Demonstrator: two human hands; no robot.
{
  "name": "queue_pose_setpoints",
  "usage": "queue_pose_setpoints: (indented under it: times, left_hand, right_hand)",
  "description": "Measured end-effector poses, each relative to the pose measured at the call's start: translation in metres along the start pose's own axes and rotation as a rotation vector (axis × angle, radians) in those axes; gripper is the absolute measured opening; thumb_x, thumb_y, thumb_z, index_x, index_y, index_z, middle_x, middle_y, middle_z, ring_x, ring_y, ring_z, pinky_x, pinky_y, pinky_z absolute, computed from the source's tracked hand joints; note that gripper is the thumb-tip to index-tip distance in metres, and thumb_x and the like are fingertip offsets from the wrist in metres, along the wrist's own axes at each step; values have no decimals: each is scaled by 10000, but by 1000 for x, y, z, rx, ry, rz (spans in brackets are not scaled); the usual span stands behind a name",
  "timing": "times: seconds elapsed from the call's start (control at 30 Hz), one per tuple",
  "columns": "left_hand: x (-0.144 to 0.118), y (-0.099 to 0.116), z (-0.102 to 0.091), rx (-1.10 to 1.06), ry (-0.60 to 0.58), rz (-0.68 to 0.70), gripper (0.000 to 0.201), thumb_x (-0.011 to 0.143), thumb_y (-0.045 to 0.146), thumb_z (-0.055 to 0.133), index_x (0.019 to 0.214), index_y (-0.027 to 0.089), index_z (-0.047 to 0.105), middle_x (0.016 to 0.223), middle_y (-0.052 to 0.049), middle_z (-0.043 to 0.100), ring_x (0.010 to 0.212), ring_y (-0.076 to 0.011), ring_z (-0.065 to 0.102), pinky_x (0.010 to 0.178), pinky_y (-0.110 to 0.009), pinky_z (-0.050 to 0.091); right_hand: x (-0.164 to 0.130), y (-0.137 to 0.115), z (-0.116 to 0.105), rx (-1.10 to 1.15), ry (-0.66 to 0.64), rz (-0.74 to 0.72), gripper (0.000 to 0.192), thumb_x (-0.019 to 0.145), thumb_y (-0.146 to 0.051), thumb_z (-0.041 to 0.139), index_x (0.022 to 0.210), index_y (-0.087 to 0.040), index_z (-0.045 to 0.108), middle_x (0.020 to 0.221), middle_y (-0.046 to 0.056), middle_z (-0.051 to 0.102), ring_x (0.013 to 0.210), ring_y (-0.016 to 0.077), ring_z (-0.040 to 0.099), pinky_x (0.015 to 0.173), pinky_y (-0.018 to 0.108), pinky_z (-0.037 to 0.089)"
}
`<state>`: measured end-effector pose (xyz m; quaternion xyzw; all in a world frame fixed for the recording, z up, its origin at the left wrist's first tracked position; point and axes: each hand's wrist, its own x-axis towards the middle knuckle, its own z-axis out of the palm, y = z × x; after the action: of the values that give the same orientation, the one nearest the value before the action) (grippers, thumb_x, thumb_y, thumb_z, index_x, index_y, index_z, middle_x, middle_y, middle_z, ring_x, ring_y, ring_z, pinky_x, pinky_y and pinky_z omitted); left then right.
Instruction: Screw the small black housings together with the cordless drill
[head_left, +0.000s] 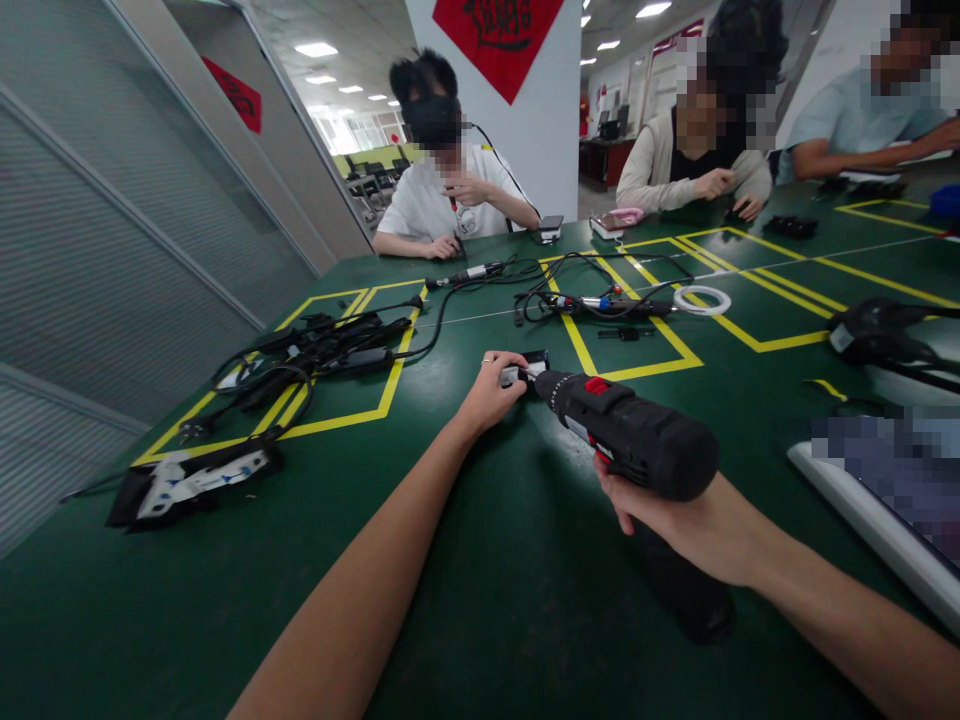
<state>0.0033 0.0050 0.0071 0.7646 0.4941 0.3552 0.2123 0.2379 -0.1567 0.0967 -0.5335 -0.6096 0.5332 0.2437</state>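
1. Head view: left hand [499,380], pinching a small part [511,377] at the counter [300,570], mid-frame.
2. Right hand [679,520], wrapped round a drill [622,430].
3. Step, apparently: drill tip brought to part; contact unclear. Calls for square alignment, steady grip.
4. Drill: matte black, blunt rounded rear, red switch. Counter: smooth, green, faint sheen.

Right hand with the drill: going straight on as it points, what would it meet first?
Likely the small silvery piece held by the left hand, near the tip of the drill; contact is unclear.
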Motion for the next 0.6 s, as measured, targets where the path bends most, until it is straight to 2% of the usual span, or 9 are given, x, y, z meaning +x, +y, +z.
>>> queue_pose_setpoints:
  times: [0.37, 0.6]
  left_hand:
    - [1, -1, 1, 6, 7, 10, 233, 779, 145, 519, 992, 211, 588, 1062, -41, 488, 1061, -167, 490, 973, -318, 402]
    - [0, 0, 0, 4, 9, 20, 232, 780, 144, 521, 990, 213, 589, 1062, -45, 493, 1069, -173, 492, 969, -322, 402]
  right_hand:
    - [1, 3, 2, 24, 11, 22, 106, 799, -278, 583, 868, -199, 564, 642, -19, 585, 616, 160, 578, 614, 290, 459]
    - [-1, -1, 0, 15, -9, 10, 85, 803, -260, 577, 862, -199, 572, 668, -14, 587, 659, 168, 593, 657, 302, 471]
